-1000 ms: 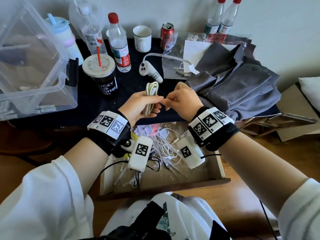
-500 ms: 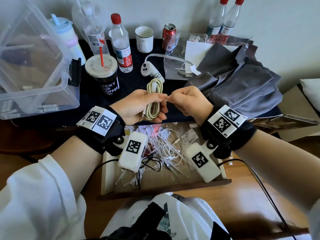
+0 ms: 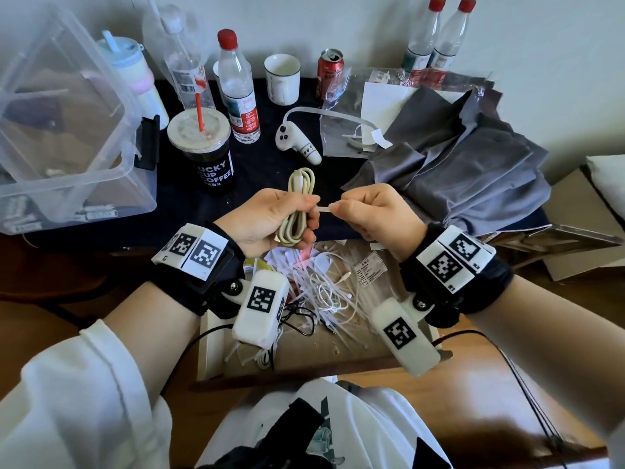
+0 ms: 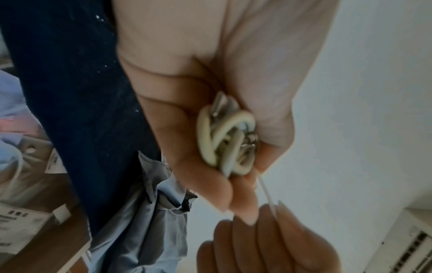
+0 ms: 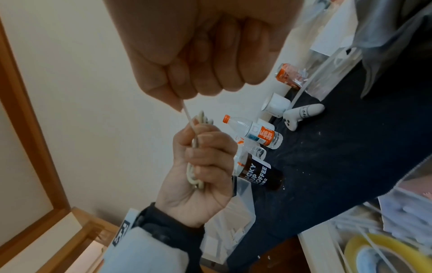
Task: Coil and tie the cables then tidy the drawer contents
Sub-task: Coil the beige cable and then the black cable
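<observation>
Nearest the body, the open wooden drawer (image 3: 216, 346) is seen below both wrists, holding a loose tangle of thin white cables (image 3: 324, 292), a scatter of white zip ties (image 3: 297, 275) and some paper tags; these are judged light, springy and prone to snag on one another, so they would best be lifted out one at a time by a plug end, not from the middle of the heap. Above the drawer, the coiled cream cable (image 3: 299, 204) is held upright in the air, clenched round its middle by the left hand (image 3: 270, 220), with loops showing above and below the fist; in the left wrist view the bundled strands and metal plug ends are seen pressed against the palm. A thin white zip tie (image 3: 323, 208) runs from the coil to the right hand (image 3: 375, 214), whose curled fingers pinch its free tail. The cable is judged light, rubbery and somewhat springy, so the coil is likely to fan open if the waist is let go before the tie is cinched; the waist is the place to be kept hold of. The tie is judged stiff and slick, and is best pinched close to its tip and pulled straight away from the coil. Farther off, on the dark cloth (image 3: 270, 170), a coffee cup (image 3: 206, 150) and a white controller (image 3: 297, 143) are seen, well apart from the hands
</observation>
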The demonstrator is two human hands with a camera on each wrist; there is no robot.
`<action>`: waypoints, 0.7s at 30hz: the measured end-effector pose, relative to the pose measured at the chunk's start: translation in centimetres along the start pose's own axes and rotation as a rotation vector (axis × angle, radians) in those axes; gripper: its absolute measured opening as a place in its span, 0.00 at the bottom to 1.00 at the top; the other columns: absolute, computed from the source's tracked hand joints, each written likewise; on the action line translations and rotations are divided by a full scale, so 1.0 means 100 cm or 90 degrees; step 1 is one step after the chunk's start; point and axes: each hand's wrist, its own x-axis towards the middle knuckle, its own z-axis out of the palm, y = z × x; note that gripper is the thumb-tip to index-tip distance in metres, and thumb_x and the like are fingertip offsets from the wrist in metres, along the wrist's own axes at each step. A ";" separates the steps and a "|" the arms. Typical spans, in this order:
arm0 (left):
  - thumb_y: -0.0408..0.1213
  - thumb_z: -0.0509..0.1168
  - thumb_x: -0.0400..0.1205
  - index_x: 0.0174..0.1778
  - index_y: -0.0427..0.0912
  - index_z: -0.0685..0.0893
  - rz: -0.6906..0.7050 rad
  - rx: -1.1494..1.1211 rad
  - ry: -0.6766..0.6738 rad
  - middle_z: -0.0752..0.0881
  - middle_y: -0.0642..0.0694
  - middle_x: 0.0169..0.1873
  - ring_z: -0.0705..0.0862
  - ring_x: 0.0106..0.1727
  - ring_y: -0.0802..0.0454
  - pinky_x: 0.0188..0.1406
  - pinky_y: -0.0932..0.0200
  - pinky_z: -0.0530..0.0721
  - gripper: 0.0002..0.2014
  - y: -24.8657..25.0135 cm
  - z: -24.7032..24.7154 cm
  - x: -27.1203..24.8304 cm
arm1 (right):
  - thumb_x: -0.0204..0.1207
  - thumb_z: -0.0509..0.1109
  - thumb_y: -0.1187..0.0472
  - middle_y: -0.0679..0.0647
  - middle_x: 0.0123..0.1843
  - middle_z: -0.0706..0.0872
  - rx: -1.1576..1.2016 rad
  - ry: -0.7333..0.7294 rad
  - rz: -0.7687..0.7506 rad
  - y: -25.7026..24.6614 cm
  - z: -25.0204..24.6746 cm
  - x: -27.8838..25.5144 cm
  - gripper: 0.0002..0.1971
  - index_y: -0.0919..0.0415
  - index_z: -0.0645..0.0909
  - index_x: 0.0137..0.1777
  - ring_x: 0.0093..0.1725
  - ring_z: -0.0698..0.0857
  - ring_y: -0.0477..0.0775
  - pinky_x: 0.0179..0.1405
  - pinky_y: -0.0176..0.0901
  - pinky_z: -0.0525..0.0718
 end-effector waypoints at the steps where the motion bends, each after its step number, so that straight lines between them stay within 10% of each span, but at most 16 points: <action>1: 0.39 0.59 0.84 0.36 0.34 0.79 0.000 -0.001 -0.007 0.82 0.47 0.23 0.81 0.20 0.56 0.17 0.65 0.78 0.14 -0.003 -0.002 -0.001 | 0.77 0.66 0.67 0.44 0.17 0.60 -0.002 0.002 0.008 0.004 0.000 0.000 0.24 0.59 0.61 0.20 0.18 0.58 0.40 0.18 0.28 0.59; 15: 0.37 0.60 0.75 0.58 0.39 0.82 0.036 -0.135 -0.053 0.82 0.48 0.33 0.80 0.31 0.58 0.23 0.68 0.76 0.17 -0.017 -0.024 -0.007 | 0.76 0.66 0.73 0.50 0.22 0.80 0.109 -0.038 0.077 0.012 -0.007 0.000 0.08 0.61 0.76 0.42 0.16 0.71 0.43 0.12 0.29 0.65; 21: 0.28 0.59 0.81 0.50 0.43 0.77 0.053 -0.108 0.012 0.80 0.46 0.31 0.81 0.24 0.57 0.10 0.71 0.66 0.07 -0.016 -0.018 -0.005 | 0.72 0.67 0.42 0.55 0.47 0.90 0.193 -0.174 0.090 0.010 -0.010 0.003 0.20 0.58 0.81 0.50 0.34 0.84 0.50 0.28 0.36 0.80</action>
